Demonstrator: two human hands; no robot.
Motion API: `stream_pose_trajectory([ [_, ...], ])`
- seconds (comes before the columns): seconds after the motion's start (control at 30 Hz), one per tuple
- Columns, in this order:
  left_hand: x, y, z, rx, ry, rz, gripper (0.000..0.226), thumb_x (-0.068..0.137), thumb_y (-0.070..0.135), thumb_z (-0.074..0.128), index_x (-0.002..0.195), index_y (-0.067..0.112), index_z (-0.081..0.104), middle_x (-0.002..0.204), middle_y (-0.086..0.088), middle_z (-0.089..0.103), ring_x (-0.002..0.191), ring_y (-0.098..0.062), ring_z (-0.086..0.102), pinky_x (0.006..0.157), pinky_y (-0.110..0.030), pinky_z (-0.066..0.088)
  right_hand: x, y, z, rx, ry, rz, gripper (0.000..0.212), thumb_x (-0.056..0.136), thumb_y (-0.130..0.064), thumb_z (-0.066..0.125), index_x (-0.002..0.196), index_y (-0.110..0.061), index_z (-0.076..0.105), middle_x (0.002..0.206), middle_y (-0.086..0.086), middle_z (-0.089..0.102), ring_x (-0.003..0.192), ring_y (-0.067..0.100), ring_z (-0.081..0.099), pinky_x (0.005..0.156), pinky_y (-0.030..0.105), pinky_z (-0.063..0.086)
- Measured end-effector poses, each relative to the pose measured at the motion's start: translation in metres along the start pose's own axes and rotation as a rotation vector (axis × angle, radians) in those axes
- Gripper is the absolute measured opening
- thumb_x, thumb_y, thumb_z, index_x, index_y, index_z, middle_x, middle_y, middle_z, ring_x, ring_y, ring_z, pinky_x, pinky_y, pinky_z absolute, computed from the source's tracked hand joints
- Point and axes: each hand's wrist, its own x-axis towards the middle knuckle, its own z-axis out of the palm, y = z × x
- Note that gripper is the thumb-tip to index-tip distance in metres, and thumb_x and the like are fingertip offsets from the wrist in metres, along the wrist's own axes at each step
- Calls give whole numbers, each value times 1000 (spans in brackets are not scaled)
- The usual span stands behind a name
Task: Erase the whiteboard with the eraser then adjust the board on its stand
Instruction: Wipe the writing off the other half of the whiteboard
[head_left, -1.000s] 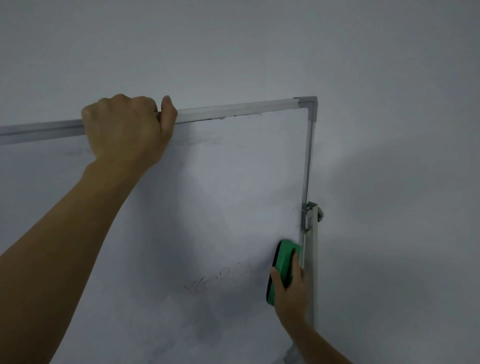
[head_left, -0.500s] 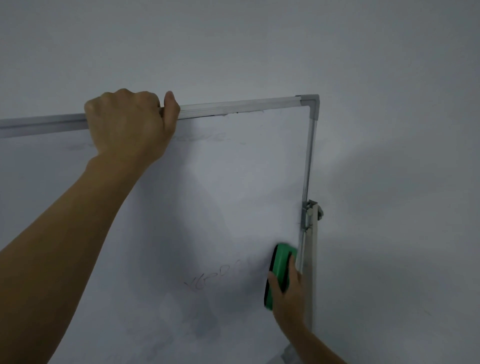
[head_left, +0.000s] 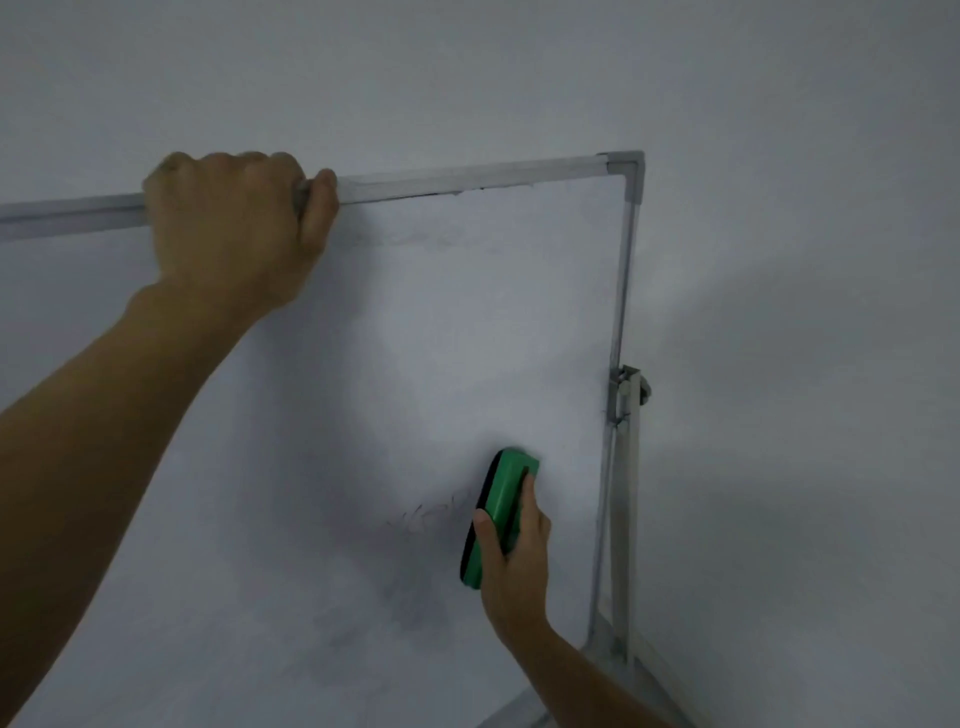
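Two bare hands work at a whiteboard (head_left: 441, 322) that fills the lower left of the view. The left hand (head_left: 228, 228), at about ten o'clock, is curled over the board's top rail (head_left: 467, 179), fingers wrapped behind it and thumb pressed on the front, gripping it. The right hand (head_left: 514, 561), at about five o'clock, grips a green eraser (head_left: 501, 512), thumb on its left edge and fingers along its right side. The eraser stands nearly upright, tipped a little toward one o'clock, with its dark felt side against the board face. Just beside it at nine o'clock lie faint pen marks (head_left: 431, 514), too blurred to read, and a grey smudge spreads below them toward six o'clock. The board's right corner sits at one o'clock, and the right rail (head_left: 621, 291) runs down from it. At three o'clock a metal bracket (head_left: 626, 389) joins that rail to the stand post (head_left: 623, 519), which runs down beside it. The eraser is near the right rail but apart from it. A plain grey wall (head_left: 779, 260) lies behind.
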Motion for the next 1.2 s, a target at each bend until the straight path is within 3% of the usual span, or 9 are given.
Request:
stream_pose_trajectory([
  [0.2,-19,-31,-10,43,20,-7,56,99,43,28,84,1,61,73,-22,59,63,-35,50,70,-44,36,23,51,-22,61,110,495,75,94,-43,52,153,-28,8,145,22,35,120,41,46,101,52,42],
  [0.4,-20,-32,-6,67,39,-54,57,99,45,25,86,3,60,77,-21,60,68,-35,50,75,-44,34,14,-16,6,137,98,33,74,91,-45,52,152,-31,14,127,1,40,103,16,50,90,32,43],
  [0.5,-19,-31,-4,54,46,-66,57,99,45,24,86,4,61,76,-20,61,67,-34,49,74,-43,33,11,-2,4,33,156,-14,76,90,-46,52,153,-27,14,132,5,38,109,22,49,90,35,44],
  [0.6,-19,-31,-5,32,55,-74,55,99,44,26,82,5,60,74,-19,60,64,-29,43,72,-42,31,37,34,-15,3,207,312,76,93,-43,52,153,-24,9,142,22,37,119,40,47,98,49,43],
  [0.7,-19,-29,-5,31,57,-72,55,99,45,26,81,5,60,73,-18,60,65,-30,45,73,-42,32,57,45,-29,69,183,541,75,96,-43,49,154,-22,6,150,24,29,128,42,41,105,52,37],
  [0.83,-19,-30,-2,48,58,-94,56,98,45,25,82,5,61,71,-17,59,64,-31,46,73,-42,32,36,-2,-14,81,180,196,73,94,-41,52,153,-23,13,139,15,43,114,32,52,95,40,44],
  [1.0,-19,-31,-3,35,56,-99,57,99,46,25,86,5,63,72,-17,60,64,-30,46,72,-41,30,2,-22,8,-10,100,-138,77,88,-53,47,153,-28,12,133,-1,37,110,14,48,87,32,46],
  [1.07,-20,-30,-4,21,58,-101,56,99,45,26,86,5,63,73,-17,60,64,-28,43,72,-41,30,5,4,7,-99,143,-54,76,91,-49,47,153,-27,10,140,9,36,117,25,46,92,39,47],
  [1.2,-20,-28,-5,-1,48,-106,56,99,45,26,87,5,63,75,-17,61,66,-25,38,75,-41,31,4,41,3,-89,108,417,76,95,-43,48,154,-23,3,137,26,37,112,41,49,94,51,45],
])
